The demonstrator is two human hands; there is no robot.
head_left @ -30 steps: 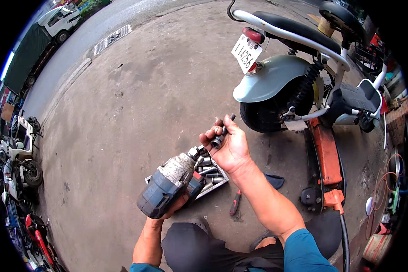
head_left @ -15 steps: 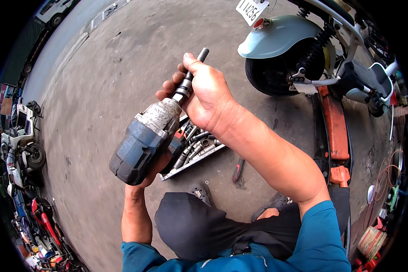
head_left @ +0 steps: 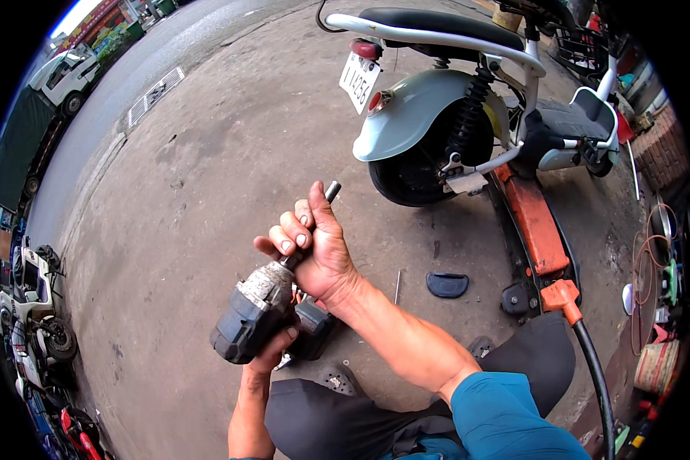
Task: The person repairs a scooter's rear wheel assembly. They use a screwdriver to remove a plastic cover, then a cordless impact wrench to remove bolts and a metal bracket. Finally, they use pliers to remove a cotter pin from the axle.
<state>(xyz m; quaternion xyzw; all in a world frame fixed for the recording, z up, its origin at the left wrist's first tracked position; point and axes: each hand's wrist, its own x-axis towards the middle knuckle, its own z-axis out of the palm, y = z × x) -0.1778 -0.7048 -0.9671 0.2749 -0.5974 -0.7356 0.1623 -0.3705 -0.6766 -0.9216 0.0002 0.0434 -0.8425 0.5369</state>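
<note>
Impact wrench [head_left: 254,310] gripped in my left hand [head_left: 273,352], my right hand [head_left: 317,251] wrapped around the metal shaft [head_left: 333,191] at its nose

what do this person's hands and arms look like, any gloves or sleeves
The left hand and right hand are bare: no gloves, and no watch or bracelet shows. The right forearm is bare up to a short teal-blue sleeve; the left forearm is bare too, its sleeve barely in view.
</note>
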